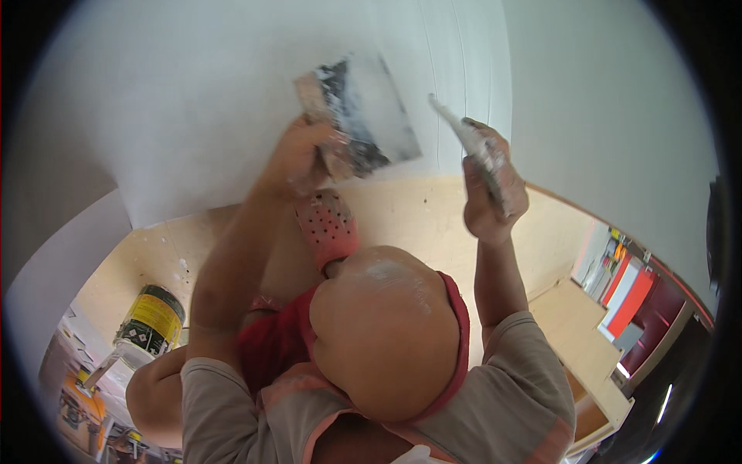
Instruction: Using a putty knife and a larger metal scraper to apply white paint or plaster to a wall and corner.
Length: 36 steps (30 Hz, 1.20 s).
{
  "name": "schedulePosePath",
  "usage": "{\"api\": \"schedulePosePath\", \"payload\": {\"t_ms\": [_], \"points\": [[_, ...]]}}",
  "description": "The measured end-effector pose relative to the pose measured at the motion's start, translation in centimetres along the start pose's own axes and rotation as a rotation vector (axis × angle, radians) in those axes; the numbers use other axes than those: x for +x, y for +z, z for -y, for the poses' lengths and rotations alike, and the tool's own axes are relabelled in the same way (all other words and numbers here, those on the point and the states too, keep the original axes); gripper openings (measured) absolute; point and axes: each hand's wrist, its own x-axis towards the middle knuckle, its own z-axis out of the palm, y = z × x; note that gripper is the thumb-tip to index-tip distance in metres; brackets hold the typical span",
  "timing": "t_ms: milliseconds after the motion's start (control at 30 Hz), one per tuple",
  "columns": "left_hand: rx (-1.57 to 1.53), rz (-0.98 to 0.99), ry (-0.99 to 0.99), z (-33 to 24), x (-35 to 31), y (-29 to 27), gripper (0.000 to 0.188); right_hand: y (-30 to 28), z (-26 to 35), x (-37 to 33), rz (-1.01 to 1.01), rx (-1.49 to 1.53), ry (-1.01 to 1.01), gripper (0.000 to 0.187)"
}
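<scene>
White wall [209,85] filled most of the upper view. Pale, spotted floor [406,205] ran below it. Light wooden box [568,313] stood on the right. Bent bare knee [386,332], white smudge on top, sat front and centre. Bucket [151,319], dark with a yellow band, was at lower left. Pink clog [325,224], holed, was on the floor just below the left hand [304,158]. That hand was closed around the tan handle of a broad scraper [382,108], its blade smeared white, in front of the wall; contact couldn't be told. Right hand [495,197] was curled tight around a white-smeared flat tool [456,122], near edge-on, apart from the scraper; slightly blurred.
</scene>
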Motion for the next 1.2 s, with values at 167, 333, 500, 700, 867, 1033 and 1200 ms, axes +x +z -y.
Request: {"api": "schedulePosePath", "payload": {"t_ms": [167, 333, 500, 700, 867, 1033, 1200], "points": [[-0.045, 0.045, 0.111, -1.7, -1.1, 2.3, 0.041, 2.3, -0.2, 2.8, 0.314, -0.039, -0.301, 0.036], [-0.044, -0.125, 0.209, -3.3, -3.1, 0.3, 0.031, 2.3, -3.8, 5.7, 0.499, -0.477, -0.144, 0.047], [-0.032, -0.126, 0.308, -4.1, -6.3, -5.0, 0.045, 0.3, -13.3, 15.7, 0.267, -0.802, -0.27, 0.051], [-0.093, -0.276, 0.408, -2.8, -8.7, -7.4, 0.061, 2.1, -22.1, 27.7, 0.4, -0.972, -0.028, 0.042], [-0.14, -0.293, 0.391, -2.5, -9.3, -7.8, 0.062, 3.7, -25.6, 29.9, 0.604, -1.078, 0.1, 0.041], [-0.131, -0.202, 0.378, -2.4, -9.4, -9.0, 0.061, 3.0, -18.0, 22.9, 0.744, -1.023, 0.243, 0.042], [-0.071, -0.215, 0.373, -2.5, -6.8, -6.9, 0.059, -0.8, -14.2, 7.9, 0.792, -0.941, 0.283, 0.035]]}}
